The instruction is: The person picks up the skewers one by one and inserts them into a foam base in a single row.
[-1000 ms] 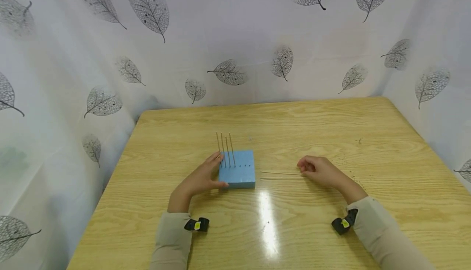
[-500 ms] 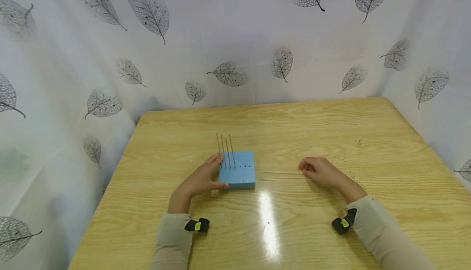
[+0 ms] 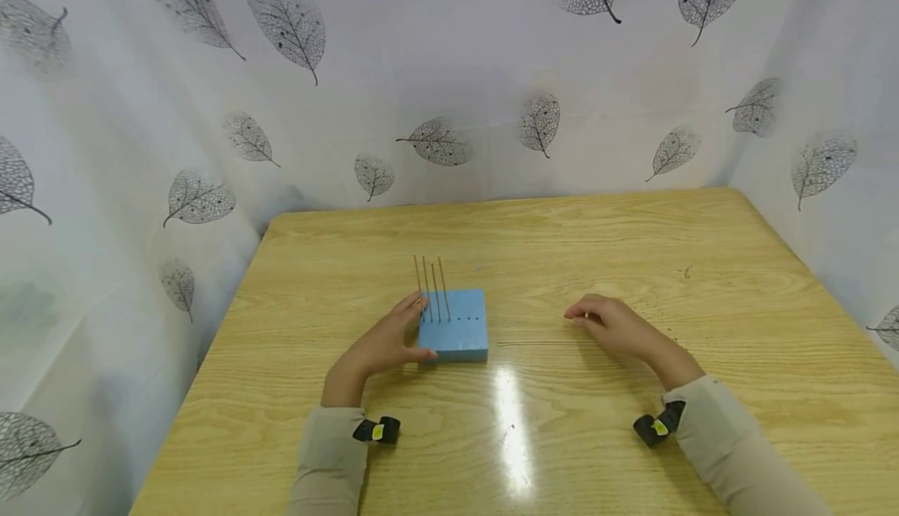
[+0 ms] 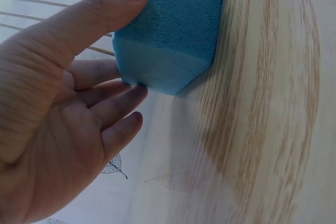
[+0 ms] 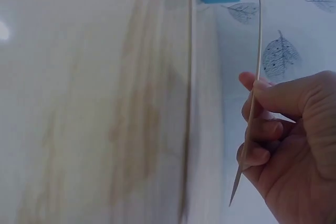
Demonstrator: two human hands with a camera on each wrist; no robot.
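A blue foam block (image 3: pixel 456 336) sits on the table with several thin sticks (image 3: pixel 435 286) standing upright in its left part. Three small holes continue the row to the right. My left hand (image 3: pixel 382 340) grips the block's left side, thumb on its front face and fingers towards the back, as the left wrist view also shows (image 4: pixel 68 87). My right hand (image 3: pixel 611 329), off to the right above the table, pinches a thin wooden stick (image 5: pixel 259 40) between thumb and fingertips. In the head view that stick is hardly visible. Another stick (image 3: pixel 534 343) lies on the table between block and right hand.
The wood-grain table (image 3: pixel 562 438) has small dark crumbs (image 3: pixel 660 313) right of the right hand. A small curled mark or bit (image 3: pixel 687 272) lies farther back. A leaf-print curtain (image 3: pixel 485 71) hangs behind and at both sides.
The right hand has picked a stick up from the table, lifting it slightly; the upper of the lying sticks no longer shows there. The left hand and block stay still.
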